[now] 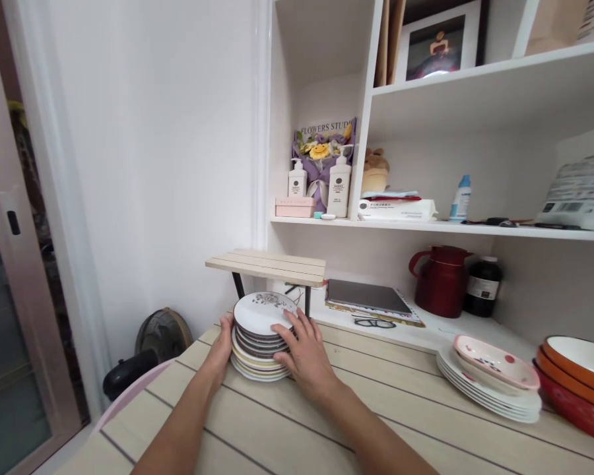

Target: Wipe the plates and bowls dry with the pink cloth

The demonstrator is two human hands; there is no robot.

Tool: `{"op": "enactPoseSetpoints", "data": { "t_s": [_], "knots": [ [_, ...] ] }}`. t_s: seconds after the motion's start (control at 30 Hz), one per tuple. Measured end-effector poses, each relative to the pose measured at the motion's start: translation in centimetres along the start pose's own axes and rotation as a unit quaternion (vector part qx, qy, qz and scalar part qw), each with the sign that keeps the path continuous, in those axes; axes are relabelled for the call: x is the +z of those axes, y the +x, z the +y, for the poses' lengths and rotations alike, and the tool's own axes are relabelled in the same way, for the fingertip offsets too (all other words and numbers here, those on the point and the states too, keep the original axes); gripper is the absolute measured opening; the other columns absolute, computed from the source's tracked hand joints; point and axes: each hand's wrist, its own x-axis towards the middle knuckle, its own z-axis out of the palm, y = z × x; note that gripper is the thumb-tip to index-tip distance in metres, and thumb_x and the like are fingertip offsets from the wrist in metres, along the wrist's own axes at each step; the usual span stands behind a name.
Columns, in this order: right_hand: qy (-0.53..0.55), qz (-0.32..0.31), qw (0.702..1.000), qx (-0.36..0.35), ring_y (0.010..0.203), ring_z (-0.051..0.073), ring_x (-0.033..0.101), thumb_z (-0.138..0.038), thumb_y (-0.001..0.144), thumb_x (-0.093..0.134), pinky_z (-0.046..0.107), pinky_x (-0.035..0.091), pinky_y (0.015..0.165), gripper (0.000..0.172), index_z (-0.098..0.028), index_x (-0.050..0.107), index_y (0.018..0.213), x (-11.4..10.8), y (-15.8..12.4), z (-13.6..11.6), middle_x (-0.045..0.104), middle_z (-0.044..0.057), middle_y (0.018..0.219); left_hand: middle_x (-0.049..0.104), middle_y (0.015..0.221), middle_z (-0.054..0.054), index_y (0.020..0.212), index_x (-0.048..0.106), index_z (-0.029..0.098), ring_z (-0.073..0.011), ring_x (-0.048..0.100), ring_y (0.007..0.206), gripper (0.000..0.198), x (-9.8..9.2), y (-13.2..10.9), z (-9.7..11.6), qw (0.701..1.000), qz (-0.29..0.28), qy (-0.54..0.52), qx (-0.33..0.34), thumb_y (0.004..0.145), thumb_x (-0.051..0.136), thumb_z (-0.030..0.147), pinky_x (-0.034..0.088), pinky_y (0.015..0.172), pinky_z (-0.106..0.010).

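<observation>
Steadying stack of round white ceramic plates (261,318) on pale slatted wooden table (376,382). Cupping left side with left hand (220,348), cannot tell how tightly; spreading right hand (309,356) wide over right rim. Apparently aligning; for lifting, would need even two-sided support.

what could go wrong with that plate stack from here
Slipping: the plate stack has dark-rimmed plates above yellow-rimmed ones, with the left hand and right hand at its opposite sides; uneven pressure might slide the upper plates sideways.

Knocking: the small slatted wooden riser stands close behind, so a push that way could chip a rim against its black metal legs.
</observation>
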Motion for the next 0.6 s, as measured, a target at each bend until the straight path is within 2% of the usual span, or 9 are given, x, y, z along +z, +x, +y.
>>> {"op": "enactPoseSetpoints", "data": {
  "t_s": [0.07,0.13,0.2,0.23,0.27,0.33,0.43,0.5,0.6],
  "knots": [
    [0.057,0.008,0.998,-0.006,0.148,0.032,0.018,-0.043,0.090,0.060,0.056,0.011,0.118,0.041,-0.035,0.058,0.130,0.3,0.3,0.2,0.042,0.003,0.154,0.052,0.147,-0.007,0.139,0.052,0.028,-0.0229,0.038,0.142,0.062,-0.1,0.1,-0.3,1.000,0.007,-0.009,0.014,0.092,0.036,0.065,0.027,0.118,-0.039],
    [0.175,0.037,0.984,0.020,0.147,0.030,0.022,-0.048,0.087,0.061,0.052,0.009,0.119,0.039,-0.034,0.063,0.124,0.3,0.4,1.0,0.045,0.001,0.151,0.044,0.152,-0.005,0.146,0.041,0.033,-0.0222,0.038,0.141,0.066,-0.3,0.1,-0.5,0.999,0.023,-0.021,0.026,0.091,0.032,0.069,0.028,0.118,-0.039],
    [0.333,0.112,0.927,0.130,0.145,0.028,0.027,-0.057,0.085,0.059,0.047,0.009,0.121,0.046,-0.032,0.063,0.123,0.5,0.5,2.5,0.046,0.001,0.151,0.034,0.158,-0.003,0.150,0.029,0.040,-0.0216,0.037,0.142,0.070,-0.7,0.0,-0.6,0.998,0.044,-0.032,0.032,0.088,0.028,0.073,0.028,0.117,-0.040],
    [0.408,0.161,0.872,0.216,0.144,0.027,0.028,-0.061,0.084,0.057,0.045,0.011,0.121,0.052,-0.030,0.061,0.125,0.6,0.5,3.4,0.045,0.003,0.151,0.030,0.160,-0.001,0.150,0.027,0.043,-0.0216,0.035,0.143,0.071,-0.9,0.0,-0.7,0.998,0.051,-0.035,0.032,0.087,0.027,0.075,0.028,0.118,-0.040],
    [0.440,0.183,0.835,0.274,0.145,0.028,0.028,-0.066,0.085,0.051,0.046,0.013,0.120,0.060,-0.028,0.056,0.131,0.9,0.5,4.2,0.042,0.005,0.153,0.028,0.161,-0.001,0.150,0.027,0.044,-0.0218,0.034,0.144,0.071,-1.0,0.0,-0.7,0.997,0.053,-0.036,0.030,0.086,0.028,0.076,0.028,0.118,-0.040],
    [0.479,0.173,0.789,0.343,0.141,0.032,0.034,-0.070,0.087,0.042,0.051,0.020,0.118,0.070,-0.022,0.051,0.137,1.6,0.3,5.7,0.041,0.011,0.154,0.029,0.161,-0.001,0.147,0.035,0.041,-0.0221,0.031,0.145,0.070,-1.1,0.0,-0.9,0.998,0.047,-0.036,0.021,0.086,0.029,0.076,0.027,0.118,-0.039],
    [0.537,0.125,0.740,0.385,0.139,0.031,0.040,-0.072,0.087,0.040,0.051,0.026,0.116,0.073,-0.024,0.048,0.141,3.0,0.1,6.5,0.037,0.009,0.156,0.037,0.157,-0.001,0.142,0.045,0.036,-0.0202,0.029,0.146,0.067,-0.8,-0.1,-1.1,0.999,0.027,-0.034,0.013,0.089,0.024,0.073,0.026,0.118,-0.036],
    [0.577,0.094,0.715,0.384,0.139,0.028,0.041,-0.072,0.087,0.041,0.048,0.026,0.117,0.071,-0.027,0.051,0.140,3.8,0.2,6.1,0.039,0.006,0.156,0.044,0.152,-0.003,0.137,0.051,0.034,-0.0207,0.036,0.142,0.063,-0.4,-0.3,-1.1,0.999,0.010,-0.032,0.010,0.093,0.024,0.069,0.030,0.116,-0.037],
    [0.639,0.049,0.680,0.356,0.138,0.026,0.043,-0.071,0.086,0.045,0.046,0.027,0.117,0.065,-0.026,0.060,0.132,4.6,0.7,4.6,0.052,0.006,0.147,0.055,0.138,-0.009,0.128,0.057,0.026,-0.0240,0.055,0.122,0.042,0.3,-0.9,-0.8,1.000,-0.010,-0.021,-0.003,0.096,0.046,0.051,0.045,0.103,-0.045]
  ]
}}
